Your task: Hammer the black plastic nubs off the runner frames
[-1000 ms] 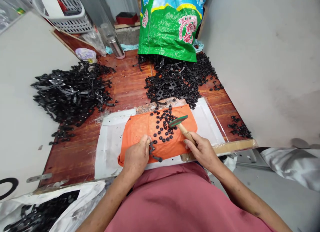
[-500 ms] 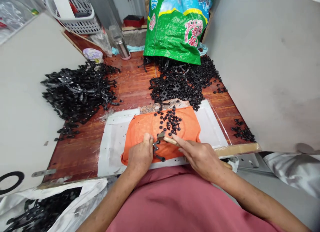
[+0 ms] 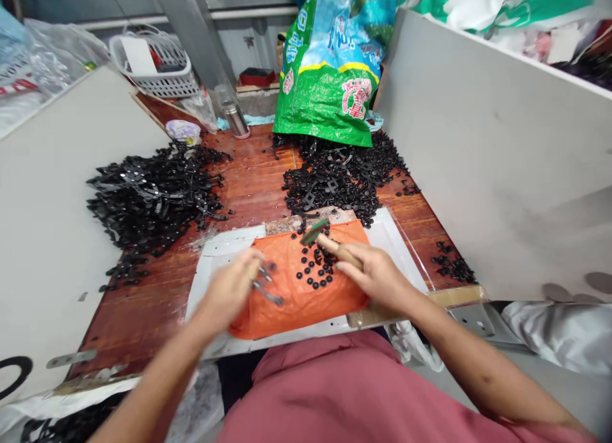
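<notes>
My right hand [image 3: 375,271] is closed round the wooden handle of a small hammer [image 3: 329,242]. Its dark green head is raised over the far part of an orange cloth pad [image 3: 282,309]. At the pad's left side, my left hand [image 3: 234,280], smeared by motion, grips a black plastic strip [image 3: 268,293] with thin arms and round ends. Several small black round-headed plastic pieces [image 3: 315,283] lie on the pad between the hands, some standing with their discs up, others heaped under the hammer.
A large pile of black strips [image 3: 153,194] lies at left. Another pile of small black parts [image 3: 335,178] spreads from under a green and blue bag [image 3: 325,105]. A steel flask [image 3: 236,119] and a white basket [image 3: 162,79] stand behind. Grey panels [image 3: 492,162] wall the sides.
My left hand has moved left, away from the hammer, carrying the black strip. The hammer has risen, its head turning up and away. The view has tilted up slightly.
</notes>
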A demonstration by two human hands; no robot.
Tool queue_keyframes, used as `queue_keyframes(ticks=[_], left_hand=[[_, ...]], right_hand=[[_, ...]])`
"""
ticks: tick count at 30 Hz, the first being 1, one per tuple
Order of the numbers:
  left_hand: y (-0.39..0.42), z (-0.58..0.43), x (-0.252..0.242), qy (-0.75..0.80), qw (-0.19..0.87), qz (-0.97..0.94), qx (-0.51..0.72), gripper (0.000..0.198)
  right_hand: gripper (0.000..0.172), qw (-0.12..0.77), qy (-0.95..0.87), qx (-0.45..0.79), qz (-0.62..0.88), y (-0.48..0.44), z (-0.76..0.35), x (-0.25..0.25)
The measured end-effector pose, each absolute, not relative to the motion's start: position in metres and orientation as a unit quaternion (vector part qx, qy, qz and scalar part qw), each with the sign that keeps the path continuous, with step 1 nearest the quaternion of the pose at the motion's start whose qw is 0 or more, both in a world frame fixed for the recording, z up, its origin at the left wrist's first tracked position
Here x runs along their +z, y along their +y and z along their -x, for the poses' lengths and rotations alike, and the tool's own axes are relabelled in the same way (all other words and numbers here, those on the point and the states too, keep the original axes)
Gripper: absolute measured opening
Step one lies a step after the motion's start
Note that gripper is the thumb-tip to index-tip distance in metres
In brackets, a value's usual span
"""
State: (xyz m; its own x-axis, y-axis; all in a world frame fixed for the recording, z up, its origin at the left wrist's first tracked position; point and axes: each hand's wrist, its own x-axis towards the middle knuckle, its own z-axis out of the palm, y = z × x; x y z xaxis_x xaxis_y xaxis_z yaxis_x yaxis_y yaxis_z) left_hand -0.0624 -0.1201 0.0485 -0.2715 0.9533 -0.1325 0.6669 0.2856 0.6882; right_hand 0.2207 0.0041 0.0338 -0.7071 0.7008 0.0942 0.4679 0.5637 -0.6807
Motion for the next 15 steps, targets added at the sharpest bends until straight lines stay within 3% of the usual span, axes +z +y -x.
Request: queue_keyframes(ticks=[1,3,5,7,9,14,15], left_hand=[[-0.118,0.085,0.067,0.781,0.199,-0.508,0.304,0.033],[-0.115,0.126,0.105,0.797,0.051,-0.432,0.419,0.054],[-0.114,0.155,0.132,0.797,-0.077,-0.404,0.442,0.071],[-0.116,0.166,0.139,0.800,-0.127,-0.419,0.409,0.075],[-0.118,0.159,0.126,0.802,-0.107,-0.467,0.357,0.066],[-0.117,0.114,0.065,0.765,0.035,-0.572,0.293,0.030],[-0.115,0.105,0.056,0.755,0.042,-0.587,0.289,0.028]], right_hand=[[0.015,0.211,-0.864,0.297,0.347,0.021,-0.214,0.035],[0.011,0.243,-0.867,0.251,0.356,0.053,-0.196,0.036],[0.019,0.221,-0.881,0.213,0.360,0.078,-0.176,0.034],[0.025,0.181,-0.895,0.194,0.358,0.096,-0.156,0.031],[0.025,0.156,-0.901,0.195,0.355,0.105,-0.140,0.026],[0.007,0.164,-0.891,0.203,0.372,0.107,-0.126,0.021],[0.011,0.173,-0.887,0.203,0.376,0.105,-0.127,0.023]])
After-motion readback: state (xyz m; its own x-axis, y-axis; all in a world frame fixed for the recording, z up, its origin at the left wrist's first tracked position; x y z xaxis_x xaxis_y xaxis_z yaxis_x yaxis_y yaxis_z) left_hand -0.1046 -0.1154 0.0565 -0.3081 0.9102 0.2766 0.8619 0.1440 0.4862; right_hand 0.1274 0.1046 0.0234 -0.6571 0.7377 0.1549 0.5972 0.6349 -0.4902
